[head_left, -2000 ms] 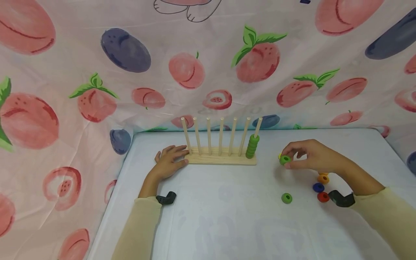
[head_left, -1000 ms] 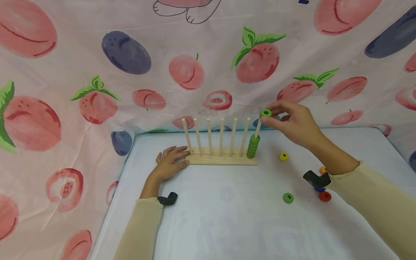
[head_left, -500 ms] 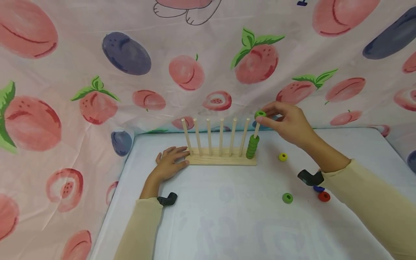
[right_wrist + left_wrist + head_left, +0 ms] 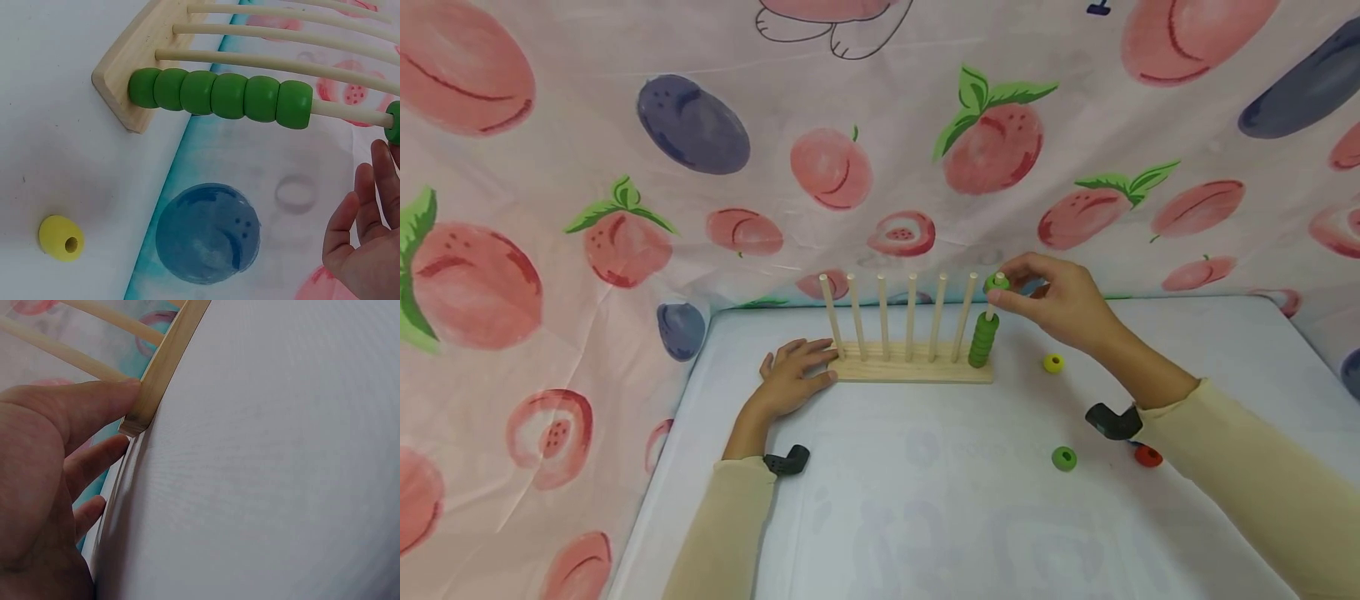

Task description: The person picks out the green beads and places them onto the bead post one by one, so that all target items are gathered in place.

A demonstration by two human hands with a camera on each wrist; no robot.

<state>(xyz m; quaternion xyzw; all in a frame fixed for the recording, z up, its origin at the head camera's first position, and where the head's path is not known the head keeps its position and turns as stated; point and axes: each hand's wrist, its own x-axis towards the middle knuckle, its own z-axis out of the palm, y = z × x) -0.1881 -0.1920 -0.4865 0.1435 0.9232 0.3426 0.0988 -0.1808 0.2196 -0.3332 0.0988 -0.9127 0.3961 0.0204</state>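
A wooden peg stand (image 4: 910,373) with a row of upright pegs stands at the table's far side. My left hand (image 4: 793,379) holds its left end, the thumb (image 4: 119,400) on the front edge and other fingers spread beside the corner. With thumb and fingertips, my right hand (image 4: 1063,300) pinches a green bead (image 4: 994,283) around the top of the rightmost peg, whose tip pokes through the hole. Below it, a stack of several green beads (image 4: 212,94) fills the lower part of that peg. A bare stretch of peg (image 4: 350,112) separates the held bead from the stack.
To the stand's right lie a yellow bead (image 4: 1053,363), a loose green bead (image 4: 1064,458) and a red bead (image 4: 1147,456). My right forearm passes over the table and hides other beads. A fruit-print cloth (image 4: 737,267) hangs behind the table.
My right hand has carried the green bead from the table's right side up to the rightmost peg, then down a little onto its tip. The left hand stays put.
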